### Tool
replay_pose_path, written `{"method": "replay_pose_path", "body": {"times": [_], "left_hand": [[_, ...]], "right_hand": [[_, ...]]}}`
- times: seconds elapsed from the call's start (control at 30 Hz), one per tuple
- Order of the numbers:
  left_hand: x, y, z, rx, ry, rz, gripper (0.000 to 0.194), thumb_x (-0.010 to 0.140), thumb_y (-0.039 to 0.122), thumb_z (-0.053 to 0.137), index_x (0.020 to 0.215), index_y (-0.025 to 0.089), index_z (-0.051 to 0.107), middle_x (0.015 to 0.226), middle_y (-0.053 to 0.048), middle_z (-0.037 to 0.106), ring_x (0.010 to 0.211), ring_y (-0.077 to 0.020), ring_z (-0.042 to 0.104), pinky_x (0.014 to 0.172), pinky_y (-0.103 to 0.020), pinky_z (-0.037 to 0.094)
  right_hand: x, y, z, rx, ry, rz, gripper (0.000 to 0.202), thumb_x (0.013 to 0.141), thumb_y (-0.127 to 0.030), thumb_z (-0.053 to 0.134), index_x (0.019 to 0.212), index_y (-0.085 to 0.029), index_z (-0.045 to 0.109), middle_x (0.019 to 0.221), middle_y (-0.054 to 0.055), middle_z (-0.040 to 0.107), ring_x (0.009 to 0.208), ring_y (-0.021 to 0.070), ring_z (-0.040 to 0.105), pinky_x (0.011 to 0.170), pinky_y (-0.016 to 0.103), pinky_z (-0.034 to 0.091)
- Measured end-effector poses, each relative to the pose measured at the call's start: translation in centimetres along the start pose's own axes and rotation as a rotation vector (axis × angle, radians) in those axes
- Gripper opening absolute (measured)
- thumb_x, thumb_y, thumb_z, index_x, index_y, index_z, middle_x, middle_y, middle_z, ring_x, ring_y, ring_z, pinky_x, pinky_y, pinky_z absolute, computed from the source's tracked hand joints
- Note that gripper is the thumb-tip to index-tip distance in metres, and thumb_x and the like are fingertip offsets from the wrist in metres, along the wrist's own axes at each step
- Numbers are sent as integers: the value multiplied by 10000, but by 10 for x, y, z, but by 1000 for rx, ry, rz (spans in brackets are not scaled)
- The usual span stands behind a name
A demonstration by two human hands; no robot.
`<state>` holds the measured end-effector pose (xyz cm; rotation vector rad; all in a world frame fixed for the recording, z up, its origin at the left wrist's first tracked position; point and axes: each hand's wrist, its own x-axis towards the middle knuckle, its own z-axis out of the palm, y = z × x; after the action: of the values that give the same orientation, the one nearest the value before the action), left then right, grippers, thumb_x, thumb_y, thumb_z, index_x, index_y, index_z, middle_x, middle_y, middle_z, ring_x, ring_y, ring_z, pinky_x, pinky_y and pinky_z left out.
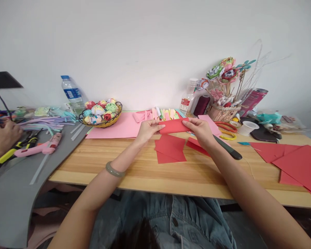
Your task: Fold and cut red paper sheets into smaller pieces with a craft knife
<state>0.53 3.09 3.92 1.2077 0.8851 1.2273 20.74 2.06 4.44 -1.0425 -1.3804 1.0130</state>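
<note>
And here, mid-frame, it's two-handed paperwork: the person's L hand (148,130) has the near end of a red paper strip (173,127) pinched btwn thumb and fingers, and the R hand (200,131) pinches the other end, thumb on top. Strip's up off the wooden tabletop (93,155), held roughly level, approx. centre of the frame, just above some loose red sheets (171,148) that overlap on the wood. Looks doubled over, tho the layers can't be told apart from here.

Just under the R forearm, right of centre, there's a red piece (197,146), partly hidden, and next to it a dark-handled tool (229,148), untouched. More red paper (298,162) spreads across the lower right, nobody on it. Behind the hands, pink paper (119,126) runs left toward a basket (111,123) of paper flowers, upper left of centre. Far left edge, a co-worker's hand (6,133) is busy by a pink glue gun (38,148), well apart from this work.

Step in hand, judging by the grip: prob. folding or squaring up the strip, w/ both ends under control. Next move, as a judgement, calls for even tension: edges lined up, both pinches matched, then pressure run along the crease, ideally w/ the wood as backing. Pull unevenly and the fold could skew.
</note>
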Motion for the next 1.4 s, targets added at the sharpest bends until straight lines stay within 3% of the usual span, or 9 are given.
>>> {"method": "replay_pose_path", "body": {"times": [0.23, 0.43, 1.4], "left_hand": [[0, -1, 1, -63, 76, 8, 359, 498, 304, 805, 792, 120, 712, 758, -43, 702, 712, -161, 637, 716, -312, 518], [0, -2, 0, -76, 68, 7, 359, 495, 298, 811, 791, 122, 710, 761, -39, 704, 706, -155, 640, 719, -304, 515], [-11, 10, 3, -136, -14, 30, 286, 519, 323, 800, 720, 139, 713, 726, -36, 696, 729, -178, 642, 733, -316, 506]], "right_hand": [[-3, -6, -1, -19, 2, -56, 250, 669, -414, 684, 606, -180, 625, 592, -35, 531, 583, 97, 449, 562, 241, 346], [-3, -5, -2, -26, -3, -73, 275, 676, -419, 677, 564, -182, 596, 572, -40, 506, 570, 95, 428, 558, 246, 330], [1, -3, -7, 60, -28, -30, 206, 641, -421, 710, 651, -217, 679, 622, -23, 596, 574, 112, 498, 559, 259, 393]]}}
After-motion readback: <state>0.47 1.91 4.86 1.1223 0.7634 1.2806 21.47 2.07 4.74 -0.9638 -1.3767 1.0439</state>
